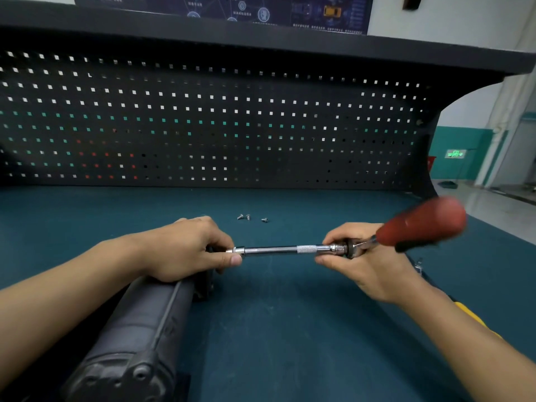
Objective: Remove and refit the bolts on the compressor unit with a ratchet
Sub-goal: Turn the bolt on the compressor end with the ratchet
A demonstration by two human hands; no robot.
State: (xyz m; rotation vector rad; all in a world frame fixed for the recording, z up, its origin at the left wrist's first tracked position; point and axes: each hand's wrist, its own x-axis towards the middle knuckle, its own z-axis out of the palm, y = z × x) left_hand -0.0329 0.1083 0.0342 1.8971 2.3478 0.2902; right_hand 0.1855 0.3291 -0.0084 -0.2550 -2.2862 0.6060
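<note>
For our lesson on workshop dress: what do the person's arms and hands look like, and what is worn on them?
The left forearm and right forearm are bare, no sleeves in view. The left hand and right hand wear no gloves; no rings, watch or bands show.

A workshop — a dark pegboard (pixel 203 126) backs the teal-matted tabletop (pixel 290 329) below it, a poster (pixel 223 7) with a car diagram hangs above it, loose bolts (pixel 249 217) lie in front of it, polished hall floor (pixel 496 204) to its right
</note>
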